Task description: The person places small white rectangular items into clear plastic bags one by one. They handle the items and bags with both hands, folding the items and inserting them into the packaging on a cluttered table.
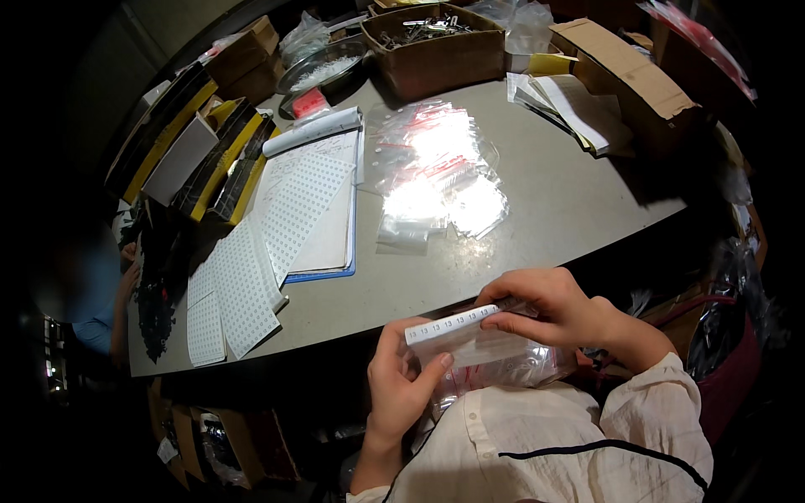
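Both my hands hold a narrow white strip of small printed labels (453, 324) over my lap, just off the table's front edge. My left hand (402, 381) is closed round its left end, with the thumb below the strip. At the other end my right hand (549, 310) pinches it between thumb and bent fingers. A translucent sheet or film hangs under the strip; I cannot tell whether it is part of it. Clear zip bags with red lines (486, 377) lie in my lap below. A spread pile of clear zip bags (436, 168) lies on the table.
Label sheets (243, 277) overlap a clipboard (323, 243) on the left, beside black-and-yellow boxes (189, 159). A carton of metal parts (436, 63) and a bowl of white pieces (325, 74) stand at the back. Papers (579, 113) lie by a cardboard box (625, 71). Another person's sleeve (92, 331) shows far left.
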A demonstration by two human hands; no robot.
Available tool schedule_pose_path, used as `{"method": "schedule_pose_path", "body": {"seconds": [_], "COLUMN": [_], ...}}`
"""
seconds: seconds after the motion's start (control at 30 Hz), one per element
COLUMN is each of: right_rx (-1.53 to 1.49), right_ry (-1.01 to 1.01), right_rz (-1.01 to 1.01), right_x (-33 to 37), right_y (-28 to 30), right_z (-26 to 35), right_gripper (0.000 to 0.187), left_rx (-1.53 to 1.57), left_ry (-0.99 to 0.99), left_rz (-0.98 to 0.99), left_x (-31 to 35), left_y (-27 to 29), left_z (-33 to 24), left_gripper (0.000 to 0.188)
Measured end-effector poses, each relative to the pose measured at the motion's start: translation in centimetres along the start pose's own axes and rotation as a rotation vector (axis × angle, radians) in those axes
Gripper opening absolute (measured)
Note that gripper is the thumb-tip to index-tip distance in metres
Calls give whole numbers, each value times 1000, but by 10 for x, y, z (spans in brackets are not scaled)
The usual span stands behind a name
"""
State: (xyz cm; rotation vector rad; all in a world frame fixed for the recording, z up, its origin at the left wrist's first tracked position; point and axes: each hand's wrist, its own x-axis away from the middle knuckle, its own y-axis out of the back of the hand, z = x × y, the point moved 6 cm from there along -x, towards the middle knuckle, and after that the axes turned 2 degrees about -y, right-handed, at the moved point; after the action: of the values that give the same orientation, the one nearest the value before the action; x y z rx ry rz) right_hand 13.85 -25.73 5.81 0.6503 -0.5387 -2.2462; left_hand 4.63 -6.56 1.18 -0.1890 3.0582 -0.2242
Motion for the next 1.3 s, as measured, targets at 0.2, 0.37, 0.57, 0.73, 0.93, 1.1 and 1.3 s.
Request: {"method": "schedule_pose_path", "body": {"seconds": [0.2, 0.37, 0.57, 0.73, 0.93, 1.1, 1.3], "right_rx": [-22, 58, 318, 466, 483, 549, 439], "right_ry": [46, 24, 292, 354, 361, 4, -52], "right_rz": [-12, 85, 72, -9, 15, -108, 82], "right_x": [2, -7, -16, -18, -36, -63, -34], "right_y": [-4, -3, -9, -17, 0, 41, 27], "right_z": [7, 10, 21, 25, 13, -35, -12], "right_gripper": [21, 22, 16, 25, 26, 17, 12], "left_rx": [102, -307, -608, -578, -408, -400, -280], "left_ry": [41, -276, -578, -456, -198, -190, -145], "left_rz": [-49, -191, -98, -165, -246, -260, -313], "left_x": [-5, -1, -8, -9, -18, -13, -5], "left_y": [-1, 3, -10, -1, 22, 29, 43], "left_z": [-7, -16, -35, -22, 0, 2, 5], "left_gripper": [27, 8, 10, 8, 12, 12, 14]}}
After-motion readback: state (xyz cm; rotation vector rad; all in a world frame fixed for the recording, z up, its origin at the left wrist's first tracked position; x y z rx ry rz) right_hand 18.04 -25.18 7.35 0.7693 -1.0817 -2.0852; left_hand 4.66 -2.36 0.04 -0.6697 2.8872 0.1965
